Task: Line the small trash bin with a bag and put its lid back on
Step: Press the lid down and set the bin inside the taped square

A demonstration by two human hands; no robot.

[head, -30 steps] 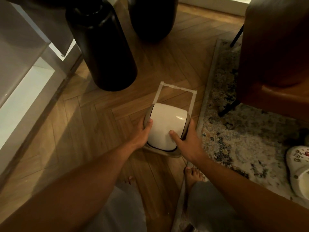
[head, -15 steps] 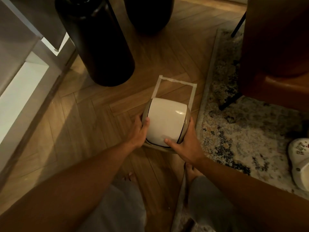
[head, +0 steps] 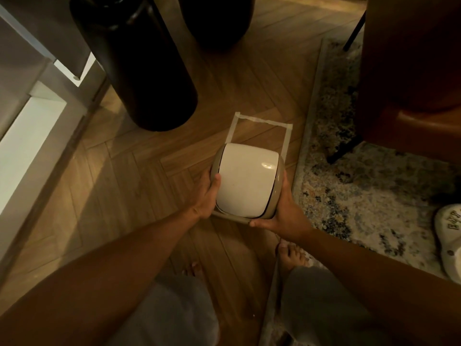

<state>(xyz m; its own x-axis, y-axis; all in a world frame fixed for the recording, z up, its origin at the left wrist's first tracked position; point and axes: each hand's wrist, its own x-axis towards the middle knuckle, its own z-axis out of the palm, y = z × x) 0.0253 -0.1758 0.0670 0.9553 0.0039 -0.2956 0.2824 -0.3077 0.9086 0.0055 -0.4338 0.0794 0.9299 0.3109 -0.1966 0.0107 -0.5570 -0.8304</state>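
"So where was the small beige plastic trash bin (head: 278, 193) with the glossy white domed swing lid (head: 245, 179) at that moment?"

"On the herringbone wooden floor (head: 139, 171), between my two hands. The lid sat on top of it. It stood at the near end of a rectangle of pale masking tape (head: 262, 122) stuck to the boards — the far part of that outline lay bare beyond it."

"And your hands?"

"My left hand (head: 205, 196) was pressed flat against the bin's left side, thumb lying up along the edge of the lid. My right hand (head: 282, 213) cupped the right side and near corner, thumb stretched under the front edge. Both clasped it — whether it was lifted off the floor, I couldn't tell."

"What else was about?"

"A tall dark cylindrical vessel (head: 139, 63) stood well behind to the left, a second dark one (head: 217, 18) beyond it. A patterned speckled rug (head: 369, 196) lay just beside the bin on the right, with a brown leather chair (head: 411, 63) on it and a white clog (head: 449, 240) at the edge. My bare toes (head: 290, 255) showed below."
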